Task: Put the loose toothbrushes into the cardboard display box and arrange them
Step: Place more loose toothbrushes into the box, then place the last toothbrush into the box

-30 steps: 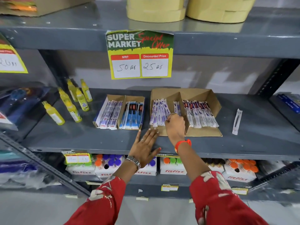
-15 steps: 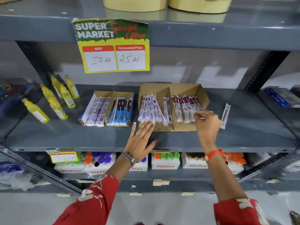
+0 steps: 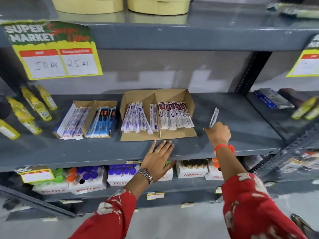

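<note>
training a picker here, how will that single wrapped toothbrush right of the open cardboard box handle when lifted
The loose toothbrush looks slim and probably light, since the right hand pinches just one end. Its glossy wrapper may be slippery. It appears straight, so likely stiff.

price sign upper left | yellow bottles left | fitfizz boxes lower shelf | tape rolls top
</note>
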`<state>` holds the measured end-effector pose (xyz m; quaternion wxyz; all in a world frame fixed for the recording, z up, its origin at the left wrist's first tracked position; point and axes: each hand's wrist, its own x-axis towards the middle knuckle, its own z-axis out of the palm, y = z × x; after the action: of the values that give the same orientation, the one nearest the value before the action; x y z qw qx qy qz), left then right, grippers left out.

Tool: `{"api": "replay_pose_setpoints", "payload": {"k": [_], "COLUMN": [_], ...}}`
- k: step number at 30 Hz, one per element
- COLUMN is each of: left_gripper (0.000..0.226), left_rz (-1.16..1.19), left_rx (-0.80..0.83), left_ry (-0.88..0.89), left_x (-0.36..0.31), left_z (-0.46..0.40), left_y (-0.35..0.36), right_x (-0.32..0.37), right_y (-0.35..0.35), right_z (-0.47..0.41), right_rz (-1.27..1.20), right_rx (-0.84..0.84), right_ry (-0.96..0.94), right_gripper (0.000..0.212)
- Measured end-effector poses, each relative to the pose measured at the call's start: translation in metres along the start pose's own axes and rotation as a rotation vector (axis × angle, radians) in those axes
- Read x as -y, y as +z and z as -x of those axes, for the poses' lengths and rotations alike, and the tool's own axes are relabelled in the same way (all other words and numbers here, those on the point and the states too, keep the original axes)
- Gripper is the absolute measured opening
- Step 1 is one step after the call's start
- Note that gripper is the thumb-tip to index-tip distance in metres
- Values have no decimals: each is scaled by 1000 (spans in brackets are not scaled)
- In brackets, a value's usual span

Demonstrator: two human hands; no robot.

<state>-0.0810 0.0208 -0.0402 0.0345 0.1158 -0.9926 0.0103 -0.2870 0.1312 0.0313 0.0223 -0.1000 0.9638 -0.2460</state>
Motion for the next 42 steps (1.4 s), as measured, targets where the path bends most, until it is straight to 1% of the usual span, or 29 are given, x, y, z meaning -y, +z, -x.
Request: {"api": "replay_pose_setpoints", "payload": {"k": [5,7,9,11,13,14,16,18,20,22,24,25,26,29,32,35,42], "left_gripper": [63,63,63,65,68,68,60,52,46,45,43,46,52,63,62,60,60], "left_rz": [40,35,39,72,165,244,478,792,1099,1316,1642,1764,1832,1922,1954,1965,1922], "left_rx": [23,29,30,27,31,25,-6,-27,-52,-82,-101,-110,-115,-117,-185,-246,-320], "left_ry": [-7,-10,-12,-18,-25,-32,-72,-162,-264,-381,-546,-573,-566,-466,-332,-255,-201], "left_x": [-2,-2,-2,-1,1,1,0,-5,-7,-6,-1,3,6,16,22,31,52], "left_z": [2,2,2,1,0,-1,0,3,2,-8,-20,-23,-23,-10,2,10,21], "left_y": [-2,-2,-1,2,1,-3,-11,-26,-40,-54,-72,-81,-87,-109,-130,-151,-184], "right_x": [-2,-6,-12,-17,-19,-19,-13,-5,4,15,27,33,38,53,67,82,109], "right_y": [0,0,2,3,2,0,-2,-5,-8,-8,-6,-4,-3,-3,-8,-15,-28], "right_z": [-8,-10,-11,-11,-7,-3,14,42,73,98,117,124,130,144,149,155,167], "right_rz": [67,26,-122,-346,-561,-644,-795,-950,-1042,-1057,-1038,-1032,-1026,-1022,-1040,-1090,-1193], "right_rx": [10,-2,-19,-15,34,71,164,293,425,516,570,588,602,607,591,592,571], "right_ry": [-46,-40,7,72,143,171,184,147,91,60,30,21,10,-31,-98,-139,-237], "right_gripper": [23,20,17,16,14,14,16,20,16,11,18,21,21,20,18,12,21]}}
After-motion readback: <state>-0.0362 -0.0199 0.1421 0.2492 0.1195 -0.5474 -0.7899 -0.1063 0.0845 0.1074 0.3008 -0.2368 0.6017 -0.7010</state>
